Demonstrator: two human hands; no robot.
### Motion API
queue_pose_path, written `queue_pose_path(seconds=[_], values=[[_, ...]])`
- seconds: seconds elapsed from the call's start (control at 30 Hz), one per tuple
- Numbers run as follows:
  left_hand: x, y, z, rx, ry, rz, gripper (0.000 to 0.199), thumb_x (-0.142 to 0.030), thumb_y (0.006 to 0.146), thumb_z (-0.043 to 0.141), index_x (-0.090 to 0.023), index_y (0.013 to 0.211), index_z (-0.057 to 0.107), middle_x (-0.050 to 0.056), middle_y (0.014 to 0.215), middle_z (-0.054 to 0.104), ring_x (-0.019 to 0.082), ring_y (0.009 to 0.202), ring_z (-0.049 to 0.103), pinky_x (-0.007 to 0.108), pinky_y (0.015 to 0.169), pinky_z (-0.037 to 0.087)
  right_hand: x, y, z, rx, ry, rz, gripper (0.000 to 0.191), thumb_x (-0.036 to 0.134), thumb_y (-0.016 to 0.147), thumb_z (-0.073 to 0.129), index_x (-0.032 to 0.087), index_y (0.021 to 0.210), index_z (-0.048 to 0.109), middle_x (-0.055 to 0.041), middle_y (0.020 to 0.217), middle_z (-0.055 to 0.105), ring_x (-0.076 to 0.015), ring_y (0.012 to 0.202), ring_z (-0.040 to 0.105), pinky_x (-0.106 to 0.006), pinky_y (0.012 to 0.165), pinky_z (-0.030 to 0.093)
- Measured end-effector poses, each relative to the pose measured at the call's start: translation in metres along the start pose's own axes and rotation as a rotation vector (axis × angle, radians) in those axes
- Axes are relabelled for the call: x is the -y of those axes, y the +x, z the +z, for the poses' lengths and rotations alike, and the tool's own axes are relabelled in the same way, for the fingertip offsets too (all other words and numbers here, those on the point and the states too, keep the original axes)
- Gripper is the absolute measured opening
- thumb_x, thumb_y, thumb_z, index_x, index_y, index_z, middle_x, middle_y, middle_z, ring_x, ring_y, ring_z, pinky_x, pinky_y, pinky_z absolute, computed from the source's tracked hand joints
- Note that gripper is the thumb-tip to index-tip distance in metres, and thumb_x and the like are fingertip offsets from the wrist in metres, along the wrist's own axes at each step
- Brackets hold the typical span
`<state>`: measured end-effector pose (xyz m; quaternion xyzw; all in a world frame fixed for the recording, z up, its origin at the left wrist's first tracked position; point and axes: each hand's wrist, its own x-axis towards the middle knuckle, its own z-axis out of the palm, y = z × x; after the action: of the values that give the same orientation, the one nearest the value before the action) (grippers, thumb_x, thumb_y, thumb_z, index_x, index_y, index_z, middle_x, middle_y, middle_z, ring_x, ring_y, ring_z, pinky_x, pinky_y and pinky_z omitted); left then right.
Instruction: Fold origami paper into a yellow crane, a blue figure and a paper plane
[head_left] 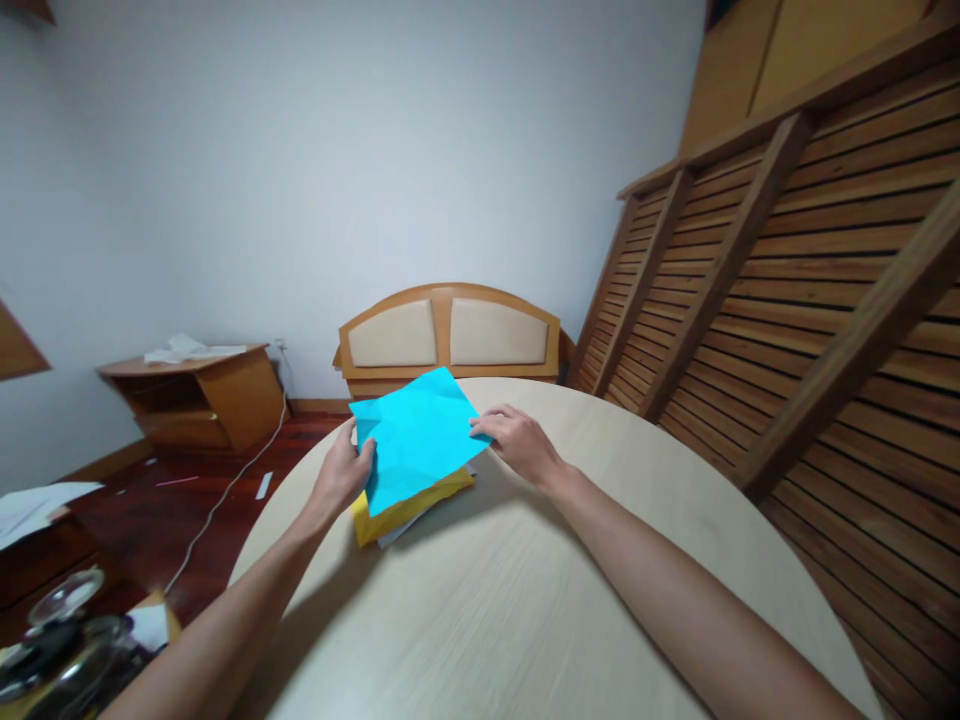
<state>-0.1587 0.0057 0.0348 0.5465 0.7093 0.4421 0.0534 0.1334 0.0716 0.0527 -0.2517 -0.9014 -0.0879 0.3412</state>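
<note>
A bright blue sheet of paper is held up over the round table, tilted and slightly creased. My left hand grips its left edge, thumb on top. The right corner is pinched between the thumb and fingers of my right hand. Under the blue sheet, yellow paper shows with some white paper below it; how they rest is partly hidden by the blue sheet.
Beyond the table stands a headboard. Wooden slatted panels lean at the right. A low cabinet with papers stands at the left, and glassware sits at the lower left. A white cable crosses the floor.
</note>
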Motion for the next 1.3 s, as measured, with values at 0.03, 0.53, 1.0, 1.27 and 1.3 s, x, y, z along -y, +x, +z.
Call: queue_pose_path(seconds=[0.03,0.53,1.0,1.27,1.3], values=[[0.009,0.0,-0.001,0.027,0.043,-0.019,0.057,-0.035,0.088,0.046,-0.016,0.141,0.041,0.014,0.127,0.064,0.024,0.102,0.067,0.033,0.092,0.051,0.001,0.004,0.009,0.035,0.02,0.009,0.021,0.012,0.091,0.059,0.024,0.102,0.072,-0.0011,0.117,0.071,-0.0202,0.107,0.062,-0.035,0.092,0.05],[-0.011,-0.058,0.037,0.447,0.514,0.468,0.065,-0.06,0.086,0.051,-0.038,0.145,0.04,0.004,0.16,0.027,0.039,0.144,0.028,0.058,0.116,0.028,-0.021,-0.038,0.032,0.366,0.122,0.177,0.044,0.017,0.095,0.044,0.022,0.138,0.054,-0.0104,0.152,0.042,-0.0233,0.139,0.039,-0.043,0.113,0.033],[0.018,0.039,0.078,0.372,0.672,0.088,0.059,-0.052,0.094,0.031,-0.023,0.145,0.042,0.02,0.152,0.037,0.043,0.139,0.035,0.064,0.107,0.032,-0.065,-0.112,0.005,0.341,0.033,0.488,0.043,0.029,0.097,0.036,0.014,0.13,0.06,-0.013,0.138,0.057,-0.0244,0.129,0.049,-0.042,0.112,0.034],[-0.034,-0.017,0.128,0.508,0.443,0.5,0.058,-0.05,0.095,0.035,-0.016,0.14,0.046,0.015,0.154,0.037,0.032,0.145,0.028,0.047,0.119,0.027,-0.035,-0.086,0.018,0.595,-0.002,0.762,0.076,0.066,0.092,0.038,0.019,0.151,0.036,-0.0148,0.16,0.023,-0.0424,0.147,0.013,-0.072,0.11,0.008],[-0.039,-0.026,0.13,0.537,0.404,0.52,0.054,-0.049,0.096,0.032,-0.02,0.137,0.05,0.012,0.152,0.041,0.031,0.144,0.031,0.049,0.119,0.028,-0.031,-0.084,0.019,0.602,-0.001,0.766,0.077,0.066,0.092,0.036,0.019,0.153,0.032,-0.0149,0.161,0.02,-0.0427,0.147,0.01,-0.072,0.11,0.005]])
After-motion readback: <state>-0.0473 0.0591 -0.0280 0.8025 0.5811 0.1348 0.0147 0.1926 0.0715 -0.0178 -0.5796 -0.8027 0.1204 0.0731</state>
